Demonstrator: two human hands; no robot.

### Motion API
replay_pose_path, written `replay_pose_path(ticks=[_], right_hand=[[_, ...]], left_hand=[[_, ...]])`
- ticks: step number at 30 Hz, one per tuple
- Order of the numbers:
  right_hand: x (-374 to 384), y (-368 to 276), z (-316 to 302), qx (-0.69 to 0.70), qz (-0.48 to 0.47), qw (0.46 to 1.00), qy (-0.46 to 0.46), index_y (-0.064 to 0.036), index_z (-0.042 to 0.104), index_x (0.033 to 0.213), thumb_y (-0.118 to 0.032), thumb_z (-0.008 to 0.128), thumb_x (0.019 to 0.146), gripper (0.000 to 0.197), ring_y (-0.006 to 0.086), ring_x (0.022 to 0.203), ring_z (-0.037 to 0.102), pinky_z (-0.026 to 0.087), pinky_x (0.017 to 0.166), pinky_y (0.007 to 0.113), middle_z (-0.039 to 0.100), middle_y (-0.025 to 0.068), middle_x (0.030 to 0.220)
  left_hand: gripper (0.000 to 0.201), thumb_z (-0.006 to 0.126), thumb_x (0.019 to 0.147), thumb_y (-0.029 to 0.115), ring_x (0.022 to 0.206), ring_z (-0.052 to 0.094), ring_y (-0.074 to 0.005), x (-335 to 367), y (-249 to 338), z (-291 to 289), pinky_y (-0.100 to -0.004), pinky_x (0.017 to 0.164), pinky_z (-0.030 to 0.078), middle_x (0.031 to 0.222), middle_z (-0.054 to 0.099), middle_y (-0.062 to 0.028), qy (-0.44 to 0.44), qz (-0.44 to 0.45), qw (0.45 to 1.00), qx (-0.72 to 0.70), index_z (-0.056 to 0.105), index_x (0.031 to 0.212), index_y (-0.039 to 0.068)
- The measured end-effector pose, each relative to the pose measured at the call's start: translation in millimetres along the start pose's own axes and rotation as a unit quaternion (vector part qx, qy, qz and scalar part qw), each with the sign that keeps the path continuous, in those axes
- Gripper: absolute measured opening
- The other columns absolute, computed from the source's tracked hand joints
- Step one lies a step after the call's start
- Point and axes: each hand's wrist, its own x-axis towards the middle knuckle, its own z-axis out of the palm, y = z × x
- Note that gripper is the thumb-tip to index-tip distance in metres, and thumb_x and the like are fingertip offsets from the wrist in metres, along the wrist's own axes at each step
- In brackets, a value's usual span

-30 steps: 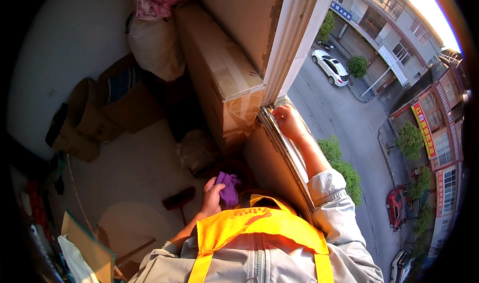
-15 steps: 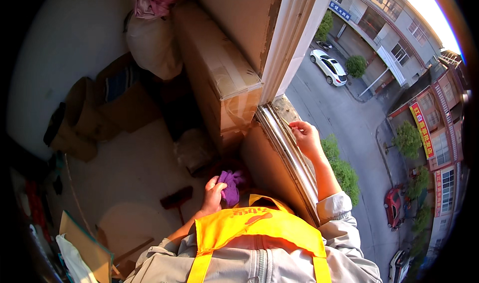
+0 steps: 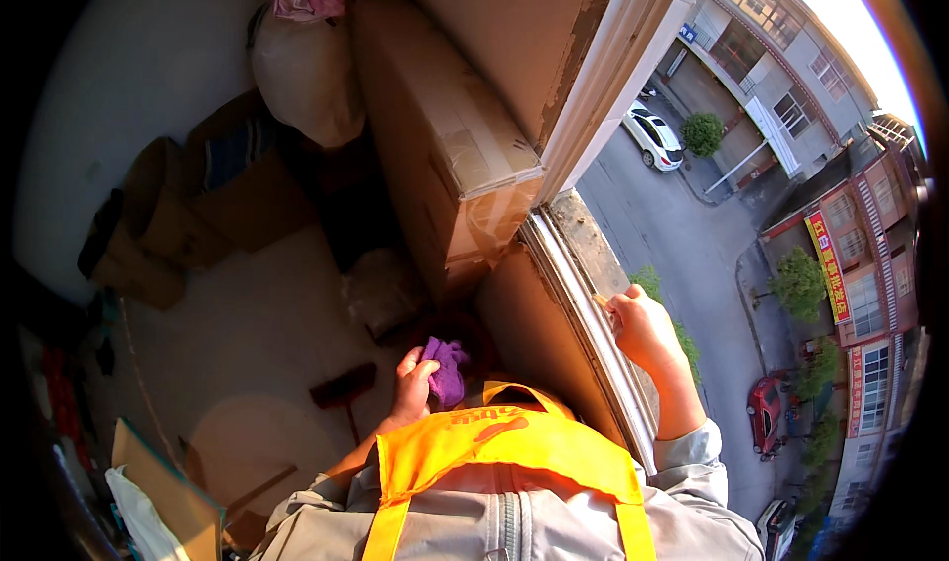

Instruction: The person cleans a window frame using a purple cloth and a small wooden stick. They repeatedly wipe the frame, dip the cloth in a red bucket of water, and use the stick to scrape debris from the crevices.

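A crumpled purple cloth [image 3: 447, 371] is gripped in my left hand [image 3: 411, 385], held low in front of my yellow apron [image 3: 514, 452]. To the right, my right hand [image 3: 641, 322] is closed in a pinch over the outer side of the window sill [image 3: 583, 240]. A small tan tip pokes out from its fingers; what it belongs to is too small to make out. Just inside that hand runs the white window track [image 3: 578, 309], with dirt along its edges.
A tall taped cardboard box [image 3: 494, 200] stands against the window frame [image 3: 603, 77]. Open cartons [image 3: 237, 200], a stuffed pale bag [image 3: 308, 82] and a broom [image 3: 344, 387] lie farther left. Outside, well below, is a street [image 3: 712, 255] with parked cars.
My right hand has come nearer to me along the sill, and its wrist has turned. The left hand keeps the purple cloth in nearly the same place. The view has shifted slightly.
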Motion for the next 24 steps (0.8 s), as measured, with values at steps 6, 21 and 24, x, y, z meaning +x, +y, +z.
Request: replay_pose_path(ticks=[6,21,24], right_hand=[[-29.5,19.3,12.2,0.091,0.002,0.995,0.032,-0.0047,0.068,0.097,-0.001,0.061,0.084,0.015,0.0408,0.087,0.064,0.053,0.078,0.045,0.06,0.0183,0.097],[93.5,-0.7,50.7,0.098,-0.055,0.984,0.135,-0.0036,0.065,0.098,0.001,0.057,0.086,0.015,0.041,0.087,0.062,0.052,0.076,0.044,0.059,0.0184,0.095],[114.6,-3.5,55.2,0.105,-0.061,0.983,0.136,-0.0035,0.065,0.097,0.001,0.057,0.086,0.013,0.0407,0.087,0.062,0.052,0.076,0.044,0.06,0.0182,0.096]], left_hand=[[0.012,0.053,0.084,0.003,0.081,0.058,-0.0113,18.2,-11.6,-13.1,-0.0244,0.077,0.047,0.088,0.064,-0.0019,-0.012,0.014,1.0,0.001,0.063,0.092,0.004],[0.016,0.054,0.083,0.002,0.084,0.062,-0.0141,30.2,-13.7,4.2,-0.0258,0.079,0.049,0.092,0.067,-0.0057,-0.03,-0.019,0.999,0.011,0.062,0.096,0.002],[0.016,0.054,0.082,0.002,0.083,0.062,-0.0139,26.0,-14.9,-4.0,-0.0258,0.078,0.049,0.09,0.066,-0.0049,-0.026,0.016,0.999,0.027,0.062,0.096,0.002]])
